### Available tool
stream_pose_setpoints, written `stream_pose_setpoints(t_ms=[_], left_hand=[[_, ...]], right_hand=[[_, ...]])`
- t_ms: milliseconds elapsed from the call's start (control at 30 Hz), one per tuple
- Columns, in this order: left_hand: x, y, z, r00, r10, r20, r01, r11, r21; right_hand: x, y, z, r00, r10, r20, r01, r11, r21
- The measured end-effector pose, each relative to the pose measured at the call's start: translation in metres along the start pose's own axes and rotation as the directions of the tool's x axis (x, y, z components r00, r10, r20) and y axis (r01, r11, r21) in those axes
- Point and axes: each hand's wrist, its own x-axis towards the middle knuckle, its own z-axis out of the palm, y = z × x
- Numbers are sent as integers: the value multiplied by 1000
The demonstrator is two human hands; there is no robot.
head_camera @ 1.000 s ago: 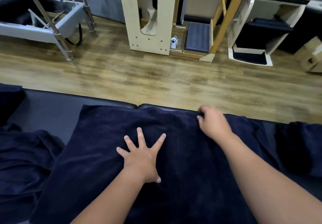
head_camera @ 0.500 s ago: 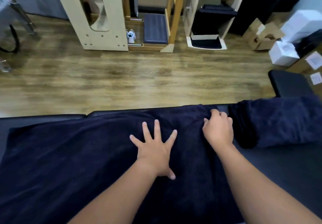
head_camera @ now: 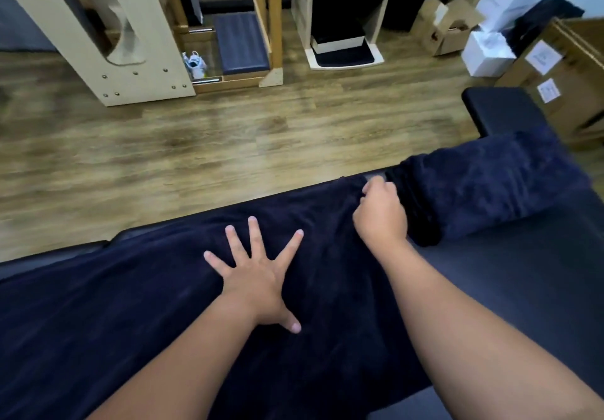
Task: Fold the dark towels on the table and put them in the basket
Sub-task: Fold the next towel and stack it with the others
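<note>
a: head view, item one?
b: dark towel (head_camera: pixel 137 315), spread flat across the table (head_camera: pixel 523 289), filling the frame from 9 o'clock to about 4 o'clock. soft pile, limp, likely light; it should drape and sag, not hold a shape.

a: left hand?
b: left hand (head_camera: pixel 258 276), near centre, fingers splayed straight, palm pressing down on the towel. holds nothing; it pins the cloth.

a: right hand?
b: right hand (head_camera: pixel 380 212), at 1 o'clock of the left, fingers curled and pinching the towel's far edge near its corner.

a: item two?
b: second dark towel (head_camera: pixel 483 191), bunched at 2 o'clock, just beside the right hand, on the same table.

a: basket?
b: not in view.

a: where to take hold?
b: judgement: at corners and along the hem. a pinch there should carry the edge over cleanly, while the flat palm keeps the body from sliding on the smooth padded top. grabbing mid-cloth would likely bunch it.

a: other stock?
b: wooden floor (head_camera: pixel 228 145) beyond; cardboard boxes (head_camera: pixel 555 76) at 2 o'clock.
</note>
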Motion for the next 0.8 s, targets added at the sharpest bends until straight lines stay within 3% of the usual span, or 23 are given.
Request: stream_pose_setpoints(t_ms=[100,167,300,433,600,800], left_hand=[[4,0,-5,960,280,-3,-279,957,75],[21,10,-15,933,361,20,-361,930,74],[67,57,-43,914,406,-2,-399,898,185],[101,103,-69,900,435,23,-411,830,377],[106,140,-100,803,596,14,-473,623,623],[88,151,-93,742,669,33,-483,500,719]], right_hand=[[-33,17,6,993,-113,-25,110,990,-84],[-63,35,9,995,-90,-50,82,987,-137],[-119,71,8,992,83,-91,-95,985,-143],[-143,94,-10,968,245,52,-232,955,-183],[-143,103,-31,950,240,202,-214,966,-143],[-148,101,-41,941,73,330,-100,993,65]])
